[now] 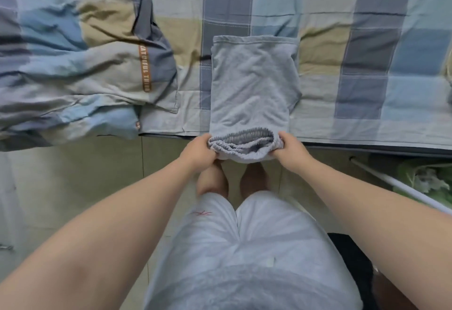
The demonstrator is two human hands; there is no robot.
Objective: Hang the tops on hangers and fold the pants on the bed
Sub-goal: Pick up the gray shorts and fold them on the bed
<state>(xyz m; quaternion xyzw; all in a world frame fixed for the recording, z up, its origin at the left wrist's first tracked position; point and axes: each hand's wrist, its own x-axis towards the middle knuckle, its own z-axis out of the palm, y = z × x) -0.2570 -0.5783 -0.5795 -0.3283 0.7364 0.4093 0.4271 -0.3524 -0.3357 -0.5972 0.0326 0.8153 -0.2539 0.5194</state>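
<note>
- My left hand and right hand each pinch an end of the ruched elastic waistband of the pants.
- Soft grey knit, folded into a long rectangle, lies on the bed with the waistband overhanging its edge.
- A rumpled checked quilt sits left, just beside.

Your fingertips are buried in the pants waistband; the quilt runs off the frame's left edge.
</note>
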